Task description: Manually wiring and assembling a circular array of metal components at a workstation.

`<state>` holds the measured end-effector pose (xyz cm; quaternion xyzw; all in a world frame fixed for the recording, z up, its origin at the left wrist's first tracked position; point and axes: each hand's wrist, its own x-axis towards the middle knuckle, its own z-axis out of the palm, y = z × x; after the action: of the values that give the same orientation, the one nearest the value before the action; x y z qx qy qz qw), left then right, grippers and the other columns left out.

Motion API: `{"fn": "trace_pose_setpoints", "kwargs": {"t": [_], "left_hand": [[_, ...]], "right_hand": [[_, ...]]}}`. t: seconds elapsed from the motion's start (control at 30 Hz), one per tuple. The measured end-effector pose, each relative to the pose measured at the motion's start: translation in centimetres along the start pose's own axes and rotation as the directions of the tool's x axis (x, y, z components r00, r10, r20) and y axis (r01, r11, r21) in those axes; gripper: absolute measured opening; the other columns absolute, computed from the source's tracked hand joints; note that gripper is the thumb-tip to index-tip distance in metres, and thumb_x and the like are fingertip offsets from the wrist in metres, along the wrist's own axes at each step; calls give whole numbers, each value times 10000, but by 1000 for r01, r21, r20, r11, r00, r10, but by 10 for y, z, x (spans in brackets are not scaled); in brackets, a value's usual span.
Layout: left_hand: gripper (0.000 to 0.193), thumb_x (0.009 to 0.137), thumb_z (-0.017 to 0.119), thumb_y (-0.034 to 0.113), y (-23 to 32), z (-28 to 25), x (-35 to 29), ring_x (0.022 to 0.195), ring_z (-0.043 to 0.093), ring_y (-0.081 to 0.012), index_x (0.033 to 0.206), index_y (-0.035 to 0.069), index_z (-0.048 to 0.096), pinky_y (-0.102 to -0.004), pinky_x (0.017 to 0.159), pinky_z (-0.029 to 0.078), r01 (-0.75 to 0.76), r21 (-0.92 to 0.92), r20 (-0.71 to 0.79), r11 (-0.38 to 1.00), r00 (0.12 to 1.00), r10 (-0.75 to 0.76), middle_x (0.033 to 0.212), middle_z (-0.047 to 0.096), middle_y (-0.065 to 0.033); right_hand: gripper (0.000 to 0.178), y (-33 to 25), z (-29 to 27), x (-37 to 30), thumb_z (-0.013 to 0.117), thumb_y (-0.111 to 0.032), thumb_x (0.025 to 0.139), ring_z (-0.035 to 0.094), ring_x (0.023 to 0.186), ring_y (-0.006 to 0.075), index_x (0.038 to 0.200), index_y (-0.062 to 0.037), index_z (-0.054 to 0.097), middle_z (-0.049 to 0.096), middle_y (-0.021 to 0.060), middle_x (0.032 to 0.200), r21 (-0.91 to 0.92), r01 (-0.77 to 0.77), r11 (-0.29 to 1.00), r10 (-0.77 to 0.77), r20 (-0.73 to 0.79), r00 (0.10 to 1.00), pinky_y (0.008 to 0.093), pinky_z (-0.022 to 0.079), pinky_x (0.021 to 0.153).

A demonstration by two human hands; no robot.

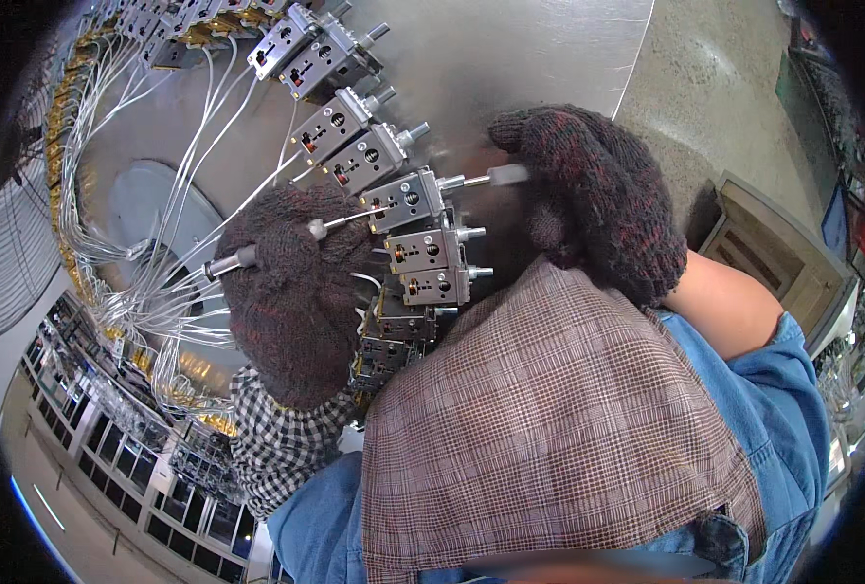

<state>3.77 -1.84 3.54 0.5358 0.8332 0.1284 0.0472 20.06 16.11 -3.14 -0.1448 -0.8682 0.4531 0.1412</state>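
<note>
My left hand (291, 282), in a dark knitted glove, is closed round a slim screwdriver (228, 263). Its metal end sticks out on the left, and its thin blade reaches the face of a metal control box (405, 201). On the other side, my gloved right hand (598, 200) is closed at the grey end piece (507, 175) of a rod in line with that box's shaft. The glove hides the rest of that piece. Similar boxes stand in a curved row, such as one just nearer me (420, 251), with threaded shafts pointing right.
Thin white tubes (194, 165) run from the boxes to a bundle at the left. They cross a shiny metal table (452, 68) and a round grey disc (150, 209). A fan (14, 243) stands at the far left, and a wooden crate (768, 243) lies at the right.
</note>
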Motion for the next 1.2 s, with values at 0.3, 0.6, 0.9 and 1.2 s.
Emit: {"fn": "trace_pose_setpoints", "kwargs": {"t": [0.3, 0.6, 0.9, 1.2], "left_hand": [[184, 712, 670, 36, 3, 1, 7, 885, 577, -291, 873, 10, 585, -391, 813, 451, 18, -99, -56, 995, 998, -24, 869, 600, -125], [132, 811, 575, 48, -10, 7, 3, 809, 598, -229, 926, -17, 572, -307, 689, 507, 8, -208, -101, 978, 994, -29, 921, 585, -136], [210, 891, 497, 126, -6, 10, 0, 781, 593, -204, 1017, -40, 482, -257, 640, 520, 290, -545, 34, 787, 945, -325, 929, 552, -131], [188, 775, 618, -1, 5, 11, 6, 789, 598, -238, 936, -33, 528, -300, 663, 508, 288, -758, 12, 585, 903, -430, 902, 572, -135]], "right_hand": [[396, 3, 0, -3, 539, -154, 799, 578, 929, 231, 1176, -43, 496, 569, 131, 1085, 193, -99, 976, 87, 72, 994, 316, 483, 764], [408, -8, -11, 10, 549, -81, 822, 590, 912, 197, 1214, -11, 461, 559, 140, 1102, 323, -184, 928, 156, 112, 981, 304, 491, 793], [411, -3, -4, 6, 594, -14, 754, 603, 865, 197, 1157, -48, 518, 558, 157, 1096, 162, 33, 986, -43, 59, 997, 298, 507, 731], [426, -20, -12, 14, 523, -231, 860, 594, 731, 143, 1228, -31, 446, 606, 122, 976, 670, -459, 583, 442, 213, 871, 235, 480, 567]]}}
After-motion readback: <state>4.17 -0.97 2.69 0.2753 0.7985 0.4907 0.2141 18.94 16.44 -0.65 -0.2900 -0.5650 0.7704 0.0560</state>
